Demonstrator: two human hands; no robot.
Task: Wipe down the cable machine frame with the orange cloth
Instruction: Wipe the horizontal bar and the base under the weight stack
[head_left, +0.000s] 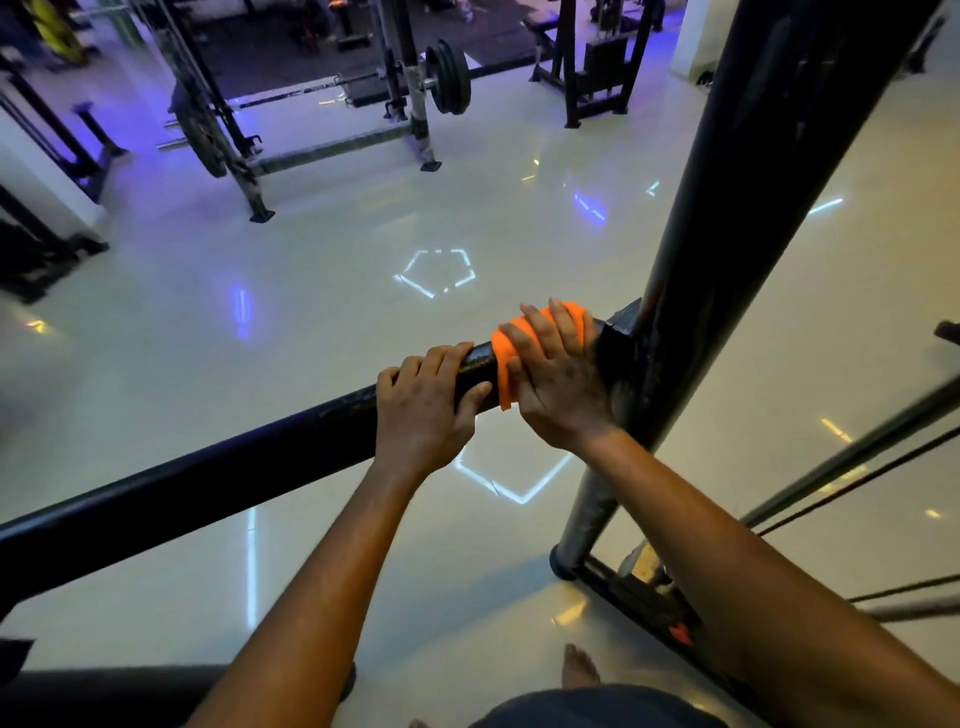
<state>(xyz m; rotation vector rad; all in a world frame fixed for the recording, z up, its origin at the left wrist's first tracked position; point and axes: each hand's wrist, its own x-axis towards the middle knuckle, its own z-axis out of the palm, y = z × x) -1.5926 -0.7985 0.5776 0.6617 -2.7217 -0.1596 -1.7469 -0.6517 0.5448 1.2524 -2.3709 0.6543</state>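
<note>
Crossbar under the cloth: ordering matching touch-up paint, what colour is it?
Black, slightly scuffed; the head view shows the crossbar clearly beside the orange cloth.

orange cloth mostly covered by right hand, crossbar cut off at left edge

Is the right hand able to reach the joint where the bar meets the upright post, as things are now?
Probably yes. The right hand presses the orange cloth on the horizontal bar right beside the joint with the upright post; nothing lies between.
</note>
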